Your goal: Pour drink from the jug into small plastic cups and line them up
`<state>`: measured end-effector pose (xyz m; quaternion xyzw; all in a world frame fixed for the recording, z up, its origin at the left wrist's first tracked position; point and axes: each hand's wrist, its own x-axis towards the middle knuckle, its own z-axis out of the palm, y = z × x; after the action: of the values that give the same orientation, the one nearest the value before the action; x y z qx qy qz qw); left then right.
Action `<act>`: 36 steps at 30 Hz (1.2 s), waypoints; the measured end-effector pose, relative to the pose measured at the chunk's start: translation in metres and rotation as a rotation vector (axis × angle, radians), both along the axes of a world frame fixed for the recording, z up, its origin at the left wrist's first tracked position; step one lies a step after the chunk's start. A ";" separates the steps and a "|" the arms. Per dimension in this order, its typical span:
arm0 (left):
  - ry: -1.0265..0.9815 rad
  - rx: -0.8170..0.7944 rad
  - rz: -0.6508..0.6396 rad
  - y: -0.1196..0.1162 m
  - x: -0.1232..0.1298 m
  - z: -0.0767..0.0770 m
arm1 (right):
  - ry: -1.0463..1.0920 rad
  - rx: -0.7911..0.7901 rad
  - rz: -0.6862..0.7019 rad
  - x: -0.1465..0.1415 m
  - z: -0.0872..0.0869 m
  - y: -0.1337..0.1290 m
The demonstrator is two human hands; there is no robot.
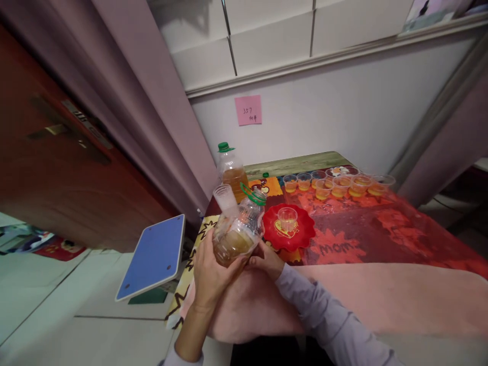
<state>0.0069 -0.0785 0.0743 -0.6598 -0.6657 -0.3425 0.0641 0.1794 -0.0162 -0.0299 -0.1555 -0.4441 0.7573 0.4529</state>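
Bottle (244,229), tilted over the left end of the patterned table cover (335,231), is grasped by the left hand (212,274) and right hand (266,260), presumably to share its weight. Beside it, a red dish (304,227), perhaps against drips, bears one clear cup (287,218); beyond stand part-filled cups (340,187), a second bottle (233,176) and a white wall (324,112).

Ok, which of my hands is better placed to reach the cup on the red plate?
Probably your right hand: it is at the side of the bottle nearer the cup and red plate. Your left hand holds the bottle's other side.
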 end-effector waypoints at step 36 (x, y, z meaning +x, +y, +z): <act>0.423 -0.352 0.084 0.000 0.043 0.060 | 0.190 -0.324 0.133 -0.011 -0.003 -0.033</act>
<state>0.0504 -0.0780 0.1345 -0.6895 -0.7136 -0.0734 0.1000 0.1681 -0.0489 -0.0328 -0.1245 -0.2812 0.8583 0.4107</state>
